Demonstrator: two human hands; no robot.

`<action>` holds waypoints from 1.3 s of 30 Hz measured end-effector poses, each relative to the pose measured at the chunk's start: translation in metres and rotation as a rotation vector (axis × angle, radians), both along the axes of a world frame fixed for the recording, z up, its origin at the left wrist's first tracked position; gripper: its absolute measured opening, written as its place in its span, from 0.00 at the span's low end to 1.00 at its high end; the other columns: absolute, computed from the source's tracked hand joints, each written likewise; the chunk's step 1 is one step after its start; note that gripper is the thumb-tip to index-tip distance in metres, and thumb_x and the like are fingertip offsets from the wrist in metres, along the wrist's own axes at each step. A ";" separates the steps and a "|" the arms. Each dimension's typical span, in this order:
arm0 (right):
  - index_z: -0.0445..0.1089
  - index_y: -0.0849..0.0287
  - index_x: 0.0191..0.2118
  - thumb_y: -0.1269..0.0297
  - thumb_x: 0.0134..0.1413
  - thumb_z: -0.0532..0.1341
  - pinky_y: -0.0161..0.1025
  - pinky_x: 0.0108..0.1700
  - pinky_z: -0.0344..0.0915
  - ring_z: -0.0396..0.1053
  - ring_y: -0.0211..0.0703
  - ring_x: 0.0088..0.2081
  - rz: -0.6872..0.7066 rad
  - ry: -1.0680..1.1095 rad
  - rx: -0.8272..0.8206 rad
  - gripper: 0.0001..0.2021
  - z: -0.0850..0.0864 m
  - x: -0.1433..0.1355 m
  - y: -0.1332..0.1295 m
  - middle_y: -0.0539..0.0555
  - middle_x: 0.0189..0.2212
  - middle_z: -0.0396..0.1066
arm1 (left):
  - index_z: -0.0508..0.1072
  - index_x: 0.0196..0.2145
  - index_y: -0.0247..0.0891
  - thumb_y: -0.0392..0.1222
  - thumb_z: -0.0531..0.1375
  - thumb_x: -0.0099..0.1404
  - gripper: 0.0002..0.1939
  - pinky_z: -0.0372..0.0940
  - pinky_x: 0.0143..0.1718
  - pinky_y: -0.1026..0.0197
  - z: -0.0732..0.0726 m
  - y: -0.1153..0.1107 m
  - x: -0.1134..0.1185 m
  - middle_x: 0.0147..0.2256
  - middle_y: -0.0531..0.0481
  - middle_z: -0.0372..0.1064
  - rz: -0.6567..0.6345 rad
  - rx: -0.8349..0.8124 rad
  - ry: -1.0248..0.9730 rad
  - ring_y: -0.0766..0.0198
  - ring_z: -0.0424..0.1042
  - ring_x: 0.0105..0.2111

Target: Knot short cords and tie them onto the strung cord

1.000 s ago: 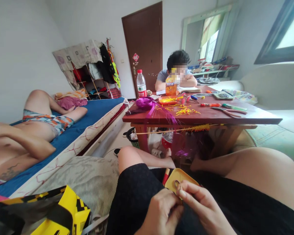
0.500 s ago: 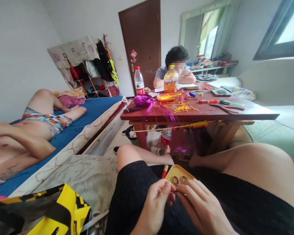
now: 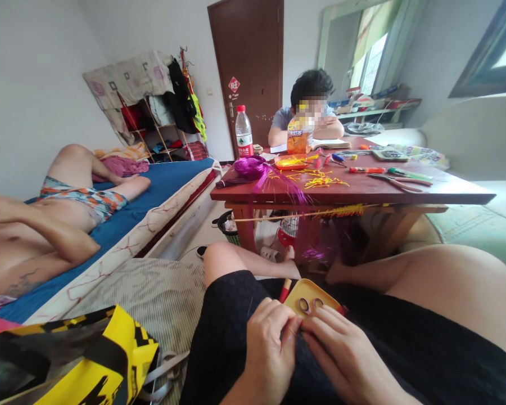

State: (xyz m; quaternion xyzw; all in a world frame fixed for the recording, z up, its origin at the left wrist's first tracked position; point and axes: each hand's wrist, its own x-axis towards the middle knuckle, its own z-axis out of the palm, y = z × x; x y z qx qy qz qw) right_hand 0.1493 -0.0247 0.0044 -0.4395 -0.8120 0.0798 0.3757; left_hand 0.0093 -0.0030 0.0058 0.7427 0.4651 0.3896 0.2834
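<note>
My left hand (image 3: 270, 343) and my right hand (image 3: 341, 343) meet fingertip to fingertip above my lap, both pinched closed. Whatever they pinch is too small and too covered by the fingers to name. Just beyond them a yellow tray (image 3: 306, 291) rests on my black clothing. The ring-shaped handles of scissors (image 3: 304, 305) show in the tray, their blades hidden behind my right hand. A red stick with a pale end (image 3: 285, 291) leans at the tray's left edge.
On the red table (image 3: 253, 194) are purple strands (image 3: 253, 171), yellow pieces (image 3: 324, 179), pliers (image 3: 398, 181) and a bottle (image 3: 243, 135). A person (image 3: 310, 107) sits behind it. Another person (image 3: 46, 230) lies on the bed at left. A yellow-black bag (image 3: 122, 349) stands beside me.
My left hand has turned so its back faces up more, and its fingers have curled in against the right fingertips. The view has shifted slightly.
</note>
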 end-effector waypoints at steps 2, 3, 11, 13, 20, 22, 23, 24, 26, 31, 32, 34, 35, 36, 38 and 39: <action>0.65 0.57 0.26 0.71 0.56 0.49 0.35 0.30 0.64 0.66 0.40 0.27 0.062 0.116 -0.196 0.11 0.000 0.004 -0.001 0.53 0.24 0.68 | 0.64 0.19 0.36 0.38 0.51 0.63 0.15 0.54 0.28 0.65 -0.003 0.000 0.000 0.21 0.51 0.62 -0.052 0.160 0.088 0.65 0.61 0.25; 0.64 0.58 0.26 0.70 0.56 0.50 0.34 0.29 0.64 0.66 0.40 0.27 0.084 0.156 -0.270 0.11 0.001 0.006 -0.001 0.52 0.24 0.68 | 0.65 0.20 0.36 0.37 0.50 0.63 0.15 0.54 0.28 0.65 -0.006 0.000 0.002 0.21 0.51 0.62 -0.072 0.181 0.096 0.66 0.61 0.25; 0.65 0.58 0.30 0.69 0.58 0.47 0.34 0.29 0.65 0.69 0.40 0.27 -0.050 0.024 -0.257 0.11 0.003 0.021 0.007 0.53 0.27 0.69 | 0.66 0.22 0.36 0.42 0.49 0.64 0.16 0.55 0.24 0.67 0.005 -0.001 0.005 0.19 0.53 0.62 -0.181 -0.383 0.050 0.67 0.63 0.22; 0.65 0.58 0.31 0.69 0.59 0.44 0.33 0.25 0.65 0.70 0.39 0.23 -0.113 -0.090 -0.114 0.14 -0.001 0.023 0.007 0.54 0.26 0.70 | 0.67 0.22 0.36 0.41 0.51 0.62 0.13 0.54 0.23 0.67 0.017 -0.007 0.002 0.20 0.53 0.63 -0.284 -0.358 0.162 0.67 0.63 0.22; 0.65 0.58 0.24 0.72 0.60 0.40 0.33 0.19 0.65 0.70 0.41 0.18 -0.145 -0.192 0.150 0.21 -0.005 0.014 -0.002 0.55 0.21 0.72 | 0.67 0.26 0.37 0.38 0.51 0.61 0.08 0.55 0.27 0.65 0.030 -0.006 0.005 0.26 0.50 0.67 -0.087 -0.237 0.233 0.66 0.63 0.24; 0.66 0.59 0.27 0.71 0.59 0.43 0.35 0.24 0.68 0.72 0.43 0.22 -0.144 -0.127 0.104 0.17 -0.004 0.013 -0.005 0.56 0.23 0.74 | 0.66 0.24 0.37 0.39 0.51 0.61 0.09 0.55 0.28 0.66 0.025 -0.003 0.006 0.23 0.52 0.66 -0.113 -0.301 0.180 0.65 0.64 0.25; 0.67 0.60 0.30 0.71 0.58 0.45 0.36 0.27 0.69 0.73 0.44 0.25 -0.142 -0.073 0.056 0.15 -0.004 0.013 -0.006 0.57 0.25 0.74 | 0.65 0.25 0.37 0.39 0.52 0.61 0.09 0.55 0.28 0.66 0.022 -0.002 0.007 0.23 0.52 0.66 -0.112 -0.320 0.143 0.65 0.64 0.25; 0.67 0.60 0.33 0.70 0.57 0.47 0.36 0.29 0.69 0.73 0.44 0.27 -0.136 -0.010 -0.009 0.12 -0.004 0.013 -0.007 0.57 0.27 0.74 | 0.65 0.25 0.37 0.39 0.52 0.61 0.09 0.55 0.27 0.66 0.020 -0.001 0.007 0.24 0.52 0.65 -0.111 -0.336 0.106 0.66 0.63 0.25; 0.67 0.60 0.34 0.70 0.55 0.50 0.35 0.31 0.67 0.72 0.42 0.29 -0.120 0.119 -0.188 0.09 -0.004 0.013 -0.007 0.56 0.28 0.74 | 0.64 0.24 0.37 0.41 0.52 0.62 0.10 0.55 0.27 0.67 0.018 -0.002 0.006 0.24 0.52 0.65 -0.115 -0.358 0.044 0.66 0.62 0.26; 0.62 0.59 0.24 0.65 0.50 0.56 0.33 0.27 0.58 0.61 0.36 0.23 -0.074 0.431 -0.641 0.07 0.001 0.011 -0.004 0.47 0.20 0.63 | 0.61 0.24 0.37 0.42 0.50 0.63 0.11 0.55 0.28 0.67 0.014 -0.004 0.002 0.24 0.52 0.62 -0.115 -0.267 0.023 0.67 0.61 0.26; 0.61 0.59 0.23 0.62 0.49 0.57 0.32 0.25 0.56 0.58 0.35 0.22 -0.042 0.523 -0.728 0.09 0.003 0.010 -0.004 0.46 0.18 0.60 | 0.61 0.24 0.37 0.41 0.50 0.64 0.11 0.55 0.28 0.67 0.014 -0.005 0.001 0.24 0.52 0.61 -0.124 -0.222 0.037 0.67 0.61 0.26; 0.59 0.58 0.22 0.56 0.46 0.59 0.30 0.21 0.51 0.52 0.33 0.20 0.035 0.706 -0.900 0.13 0.005 0.010 -0.005 0.44 0.17 0.54 | 0.61 0.24 0.37 0.40 0.49 0.64 0.12 0.54 0.28 0.67 0.013 -0.006 0.000 0.24 0.52 0.61 -0.150 -0.140 0.064 0.67 0.61 0.26; 0.58 0.58 0.23 0.54 0.45 0.60 0.30 0.20 0.50 0.50 0.32 0.20 0.065 0.777 -0.966 0.14 0.006 0.010 -0.006 0.43 0.17 0.52 | 0.61 0.24 0.37 0.39 0.49 0.64 0.12 0.54 0.28 0.67 0.012 -0.006 0.000 0.24 0.52 0.60 -0.160 -0.112 0.071 0.67 0.61 0.26; 0.58 0.58 0.23 0.52 0.44 0.60 0.30 0.20 0.49 0.49 0.32 0.20 0.080 0.824 -1.006 0.15 0.007 0.011 -0.006 0.43 0.17 0.52 | 0.61 0.24 0.37 0.39 0.49 0.64 0.12 0.54 0.28 0.67 0.012 -0.007 0.000 0.24 0.52 0.60 -0.165 -0.096 0.072 0.67 0.61 0.25; 0.59 0.58 0.24 0.51 0.44 0.60 0.30 0.21 0.50 0.50 0.33 0.20 0.062 0.828 -0.980 0.15 0.007 0.012 -0.007 0.43 0.17 0.53 | 0.61 0.24 0.37 0.40 0.49 0.64 0.12 0.54 0.27 0.67 0.012 -0.008 0.001 0.24 0.52 0.59 -0.160 -0.095 0.063 0.67 0.60 0.25; 0.60 0.59 0.24 0.53 0.45 0.60 0.30 0.22 0.52 0.51 0.33 0.21 0.040 0.786 -0.923 0.14 0.006 0.013 -0.007 0.44 0.18 0.54 | 0.61 0.24 0.37 0.41 0.49 0.64 0.12 0.53 0.27 0.67 0.013 -0.009 0.001 0.24 0.53 0.59 -0.156 -0.113 0.057 0.68 0.60 0.25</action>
